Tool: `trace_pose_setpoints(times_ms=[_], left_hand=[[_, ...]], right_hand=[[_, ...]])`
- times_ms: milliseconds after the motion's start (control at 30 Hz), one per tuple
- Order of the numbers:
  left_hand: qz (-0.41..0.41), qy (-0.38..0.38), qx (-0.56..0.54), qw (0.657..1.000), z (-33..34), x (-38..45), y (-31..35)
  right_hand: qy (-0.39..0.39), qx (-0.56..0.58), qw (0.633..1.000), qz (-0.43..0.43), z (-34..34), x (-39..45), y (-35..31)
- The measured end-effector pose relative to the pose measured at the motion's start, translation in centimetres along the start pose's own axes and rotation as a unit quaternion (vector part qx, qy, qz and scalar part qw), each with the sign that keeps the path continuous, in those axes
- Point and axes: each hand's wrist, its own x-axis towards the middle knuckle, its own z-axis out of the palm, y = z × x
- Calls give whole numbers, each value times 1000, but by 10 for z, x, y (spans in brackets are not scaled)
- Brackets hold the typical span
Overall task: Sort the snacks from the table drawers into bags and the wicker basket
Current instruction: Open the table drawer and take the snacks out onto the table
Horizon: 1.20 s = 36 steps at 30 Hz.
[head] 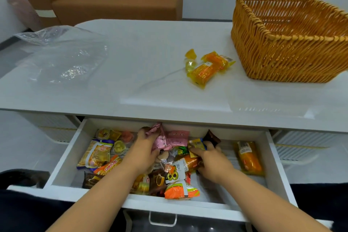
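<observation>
Both hands were down in the open drawer (62, 164) of the white table (150, 73), among the heaped snacks. The left hand (145, 149) gripped a pink wrapper (160, 137), its fingers curled round the packet's lower part while the crinkled top stuck up beyond the knuckles, toward the table edge. Just right of that grip lay a second pink packet (178, 137). The right hand (211, 158) held a small yellow-and-blue packet (196, 144) pinched at its fingertips, with a dark brown wrapper (212, 138) just behind the fingers and an orange roll (189, 163) under the palm's left side. Well to the right of this hand an orange-wrapped cake (248, 158) lay alone on the drawer floor. Nearer the person than both grips sat an orange-and-green bag (180, 190). Up on the tabletop, beyond the hands, yellow-orange packets (207, 68) lay beside the wicker basket (282, 58), and a clear plastic bag (64, 56) lay far to the left
</observation>
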Motion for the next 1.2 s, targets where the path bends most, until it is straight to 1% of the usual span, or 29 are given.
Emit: trace_pose_setpoints(times_ms=[67,200,267,333,400,433,467,533,567,600,633,667,700,733,767,833,933,1000,1067,1133,1200], left_hand=[[8,21,-20,1000,-1,-2,0],[17,88,-87,992,-13,-17,7],[34,83,-113,989,-22,-28,12],[73,63,-145,985,-32,-42,21],[108,57,-187,975,-42,-54,33],[122,62,-219,966,-48,-59,39],[138,73,-251,955,-53,-63,46],[167,116,-279,939,-63,-60,60],[173,139,-277,935,-66,-53,66],[170,162,-270,934,-68,-43,72],[163,182,-261,934,-67,-30,76],[155,199,-254,934,-65,-15,81],[152,212,-248,933,-63,0,87],[149,219,-245,933,-61,16,93],[140,214,-246,935,-61,31,98],[118,192,-253,941,-62,57,110],[108,193,-250,943,-62,95,119],[87,211,-173,958,-57,114,124],[50,237,-80,967,-55,128,130],[24,255,-39,966,-57,138,135],[9,254,-17,967,-57,145,137]], right_hand=[[15,12,1000,0,-6,-5,-1],[46,27,998,-15,-30,-22,-5],[46,63,997,-29,-52,-32,-6],[35,101,993,-50,-77,-46,-5],[31,132,988,-73,-103,-60,2],[25,170,982,-81,-117,-67,6],[18,226,970,-87,-130,-76,11],[25,356,928,-104,-156,-85,21],[55,410,903,-111,-166,-83,27],[102,451,879,-113,-172,-77,32],[166,463,865,-104,-173,-66,38],[245,431,865,-78,-170,-50,44],[320,374,869,-40,-163,-34,48],[378,323,868,-9,-155,-18,51],[414,292,862,9,-147,-4,52],[430,287,856,30,-136,16,52],[407,314,856,51,-138,39,56],[396,288,869,71,-140,54,61],[394,221,886,106,-141,69,62],[421,167,882,133,-144,80,60],[455,161,864,140,-147,88,60]])
